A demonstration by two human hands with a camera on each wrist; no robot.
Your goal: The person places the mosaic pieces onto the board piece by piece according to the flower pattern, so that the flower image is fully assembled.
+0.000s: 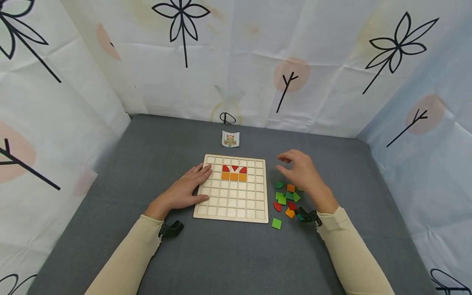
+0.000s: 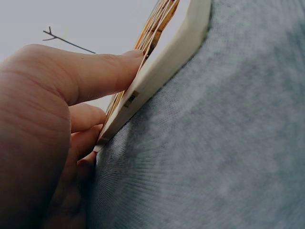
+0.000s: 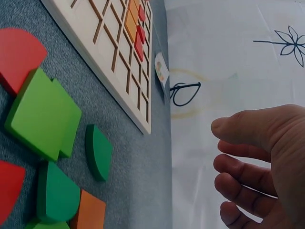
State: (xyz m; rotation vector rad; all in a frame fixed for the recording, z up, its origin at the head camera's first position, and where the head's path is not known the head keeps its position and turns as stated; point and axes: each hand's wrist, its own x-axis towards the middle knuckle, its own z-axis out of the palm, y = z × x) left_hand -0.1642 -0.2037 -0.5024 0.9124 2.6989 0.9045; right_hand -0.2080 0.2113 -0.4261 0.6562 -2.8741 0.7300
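Observation:
A wooden grid board (image 1: 230,203) lies on the grey table. In its upper rows sit three orange squares (image 1: 234,176), with red pieces (image 1: 243,170) in the row above. My left hand (image 1: 186,186) rests along the board's left edge, its thumb (image 2: 107,71) and fingertips on the rim. Over the table right of the board hovers my right hand (image 1: 300,168), fingers loosely bent and nothing between them. Below it lies a loose pile of pieces: green squares (image 1: 282,200), a dark green rounded piece (image 3: 98,152), red rounded pieces (image 3: 21,59) and orange squares (image 1: 291,188).
Behind the board is a small pattern card (image 1: 230,139) with a coloured design. A single light green square (image 1: 276,223) lies apart, nearer the front. White printed cloth (image 1: 250,49) hangs at the back and both sides of the table.

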